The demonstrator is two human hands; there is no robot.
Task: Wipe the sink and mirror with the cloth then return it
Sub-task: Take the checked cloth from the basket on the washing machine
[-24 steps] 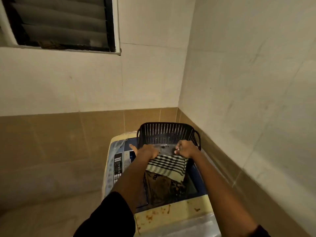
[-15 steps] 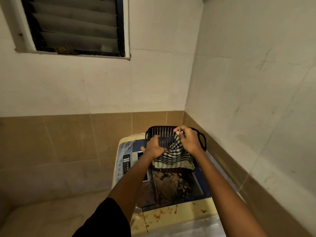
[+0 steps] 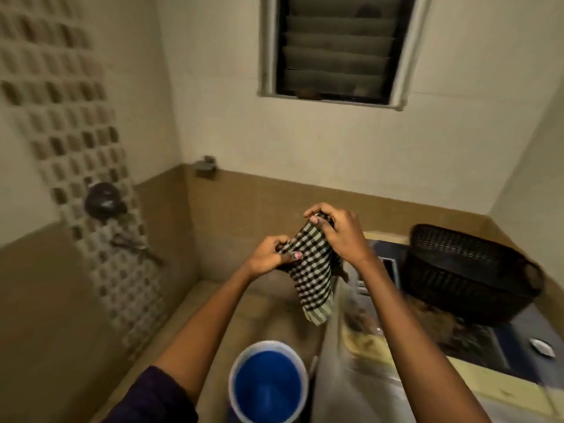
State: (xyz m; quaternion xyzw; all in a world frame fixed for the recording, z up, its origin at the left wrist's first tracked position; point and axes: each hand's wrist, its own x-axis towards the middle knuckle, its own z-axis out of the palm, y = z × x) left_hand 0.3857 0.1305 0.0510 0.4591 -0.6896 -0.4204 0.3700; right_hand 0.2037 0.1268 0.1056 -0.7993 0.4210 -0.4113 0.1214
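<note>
A black-and-pale checked cloth (image 3: 312,270) hangs in the air in front of me, held by both hands. My right hand (image 3: 338,232) pinches its top corner. My left hand (image 3: 270,257) grips its left edge a little lower. The cloth's free end dangles down beside the washing machine (image 3: 476,343). No sink or mirror is in view.
A black perforated basket (image 3: 467,270) sits on the washing machine at the right. A blue bucket (image 3: 268,383) stands on the floor below my arms. A tap (image 3: 103,201) and a patterned vent block are on the left wall, and a louvred window is above.
Both hands lifted the cloth out of the black basket and carried it left, clear of the machine. My view swung left, showing the bucket and left wall.
</note>
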